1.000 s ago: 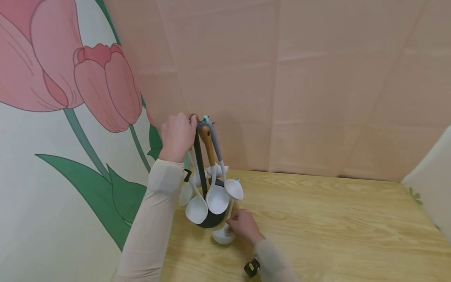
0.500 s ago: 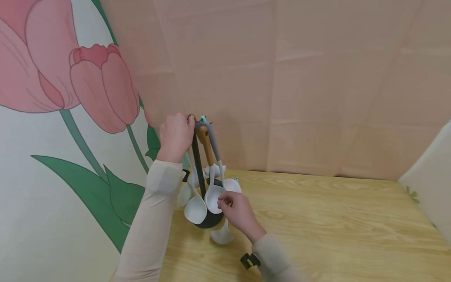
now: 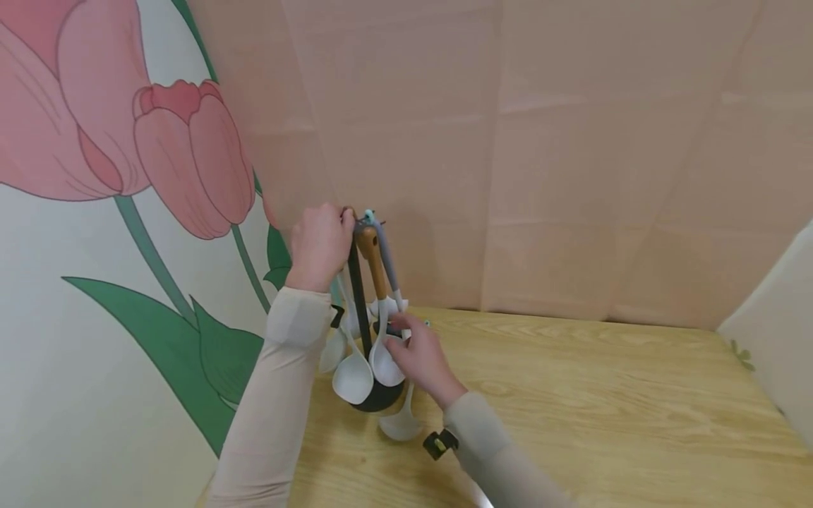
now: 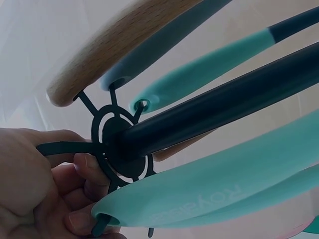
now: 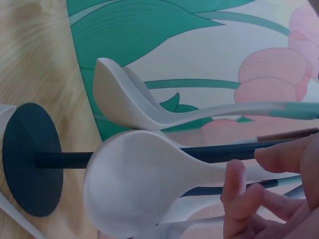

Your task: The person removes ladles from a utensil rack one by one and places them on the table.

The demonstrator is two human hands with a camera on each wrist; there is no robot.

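Note:
A black utensil rack (image 3: 358, 303) stands upright on its round base (image 5: 30, 159), with white ladles and other kitchen tools hanging around its post. My left hand (image 3: 320, 247) holds the rack's top; in the left wrist view its fingers curl at the spoked ring (image 4: 98, 132). My right hand (image 3: 419, 353) is beside the hanging ladles, thumb and fingers apart. In the right wrist view a large white ladle (image 5: 132, 179) hangs just past its fingertips. One ladle has a wooden handle (image 3: 371, 254), another utensil a grey one (image 3: 386, 257). A loose white ladle (image 3: 400, 427) rests by the base.
The wooden table (image 3: 603, 395) extends to the right. Behind it rises a pinkish-beige wall covering (image 3: 571, 176), and a tulip mural (image 3: 190, 155) covers the wall close on the left. Teal handles (image 4: 209, 184) hang beneath my left hand's ring.
My right hand has let go of the low ladle by the base and moved up to the hanging ladles, its fingers spreading. My left hand has stayed at the rack's top.

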